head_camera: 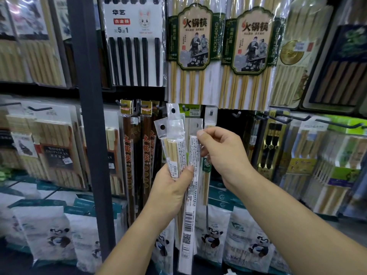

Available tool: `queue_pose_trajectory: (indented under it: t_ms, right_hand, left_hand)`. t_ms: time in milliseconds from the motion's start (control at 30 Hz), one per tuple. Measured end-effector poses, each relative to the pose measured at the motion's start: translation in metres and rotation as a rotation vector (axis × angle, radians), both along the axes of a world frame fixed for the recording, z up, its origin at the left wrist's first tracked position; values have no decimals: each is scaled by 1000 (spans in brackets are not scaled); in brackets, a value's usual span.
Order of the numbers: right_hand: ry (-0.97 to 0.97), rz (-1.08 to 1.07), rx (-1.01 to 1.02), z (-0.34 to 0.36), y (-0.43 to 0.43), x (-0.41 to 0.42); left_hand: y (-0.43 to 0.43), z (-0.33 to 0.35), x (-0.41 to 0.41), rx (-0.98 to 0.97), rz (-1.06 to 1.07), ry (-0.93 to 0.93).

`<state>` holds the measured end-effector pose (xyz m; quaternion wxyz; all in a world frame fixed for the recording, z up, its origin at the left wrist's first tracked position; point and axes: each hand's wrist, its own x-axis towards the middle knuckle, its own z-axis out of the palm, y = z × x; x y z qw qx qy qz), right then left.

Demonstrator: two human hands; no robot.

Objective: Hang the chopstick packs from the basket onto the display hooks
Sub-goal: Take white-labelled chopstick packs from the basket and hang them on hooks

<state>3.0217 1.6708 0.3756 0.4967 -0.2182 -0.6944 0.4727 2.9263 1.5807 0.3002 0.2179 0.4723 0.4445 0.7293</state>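
Observation:
My left hand grips a bundle of slim clear chopstick packs upright in front of the display, their punched hanging tabs at the top. My right hand pinches the upper part of the rightmost pack, a long pack with a printed label and a barcode low down. Just behind the tabs a display hook carries a similar pack. Another bare hook sticks out to the right. The basket is not in view.
Large bamboo chopstick packs hang on the row above. Dark brown packs hang to the left beside a dark upright post. White bags with panda prints stand on the lower shelf. More hooks with packs fill the right.

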Motion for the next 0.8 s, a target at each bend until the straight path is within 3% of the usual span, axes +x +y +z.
queue_pose_trajectory:
  t_ms: [267,433,800]
  right_hand:
    - [88,-136,-4,23,13,4]
    - [75,-181,-13,29,21,-2]
    - [-13,-310,-9,13,36,-5]
  left_hand:
    - [3,-5,-9,-53,16,-96]
    - [-1,-8,-11,-111,51,44]
    - [-3,-3,-6,-49,-94,-201]
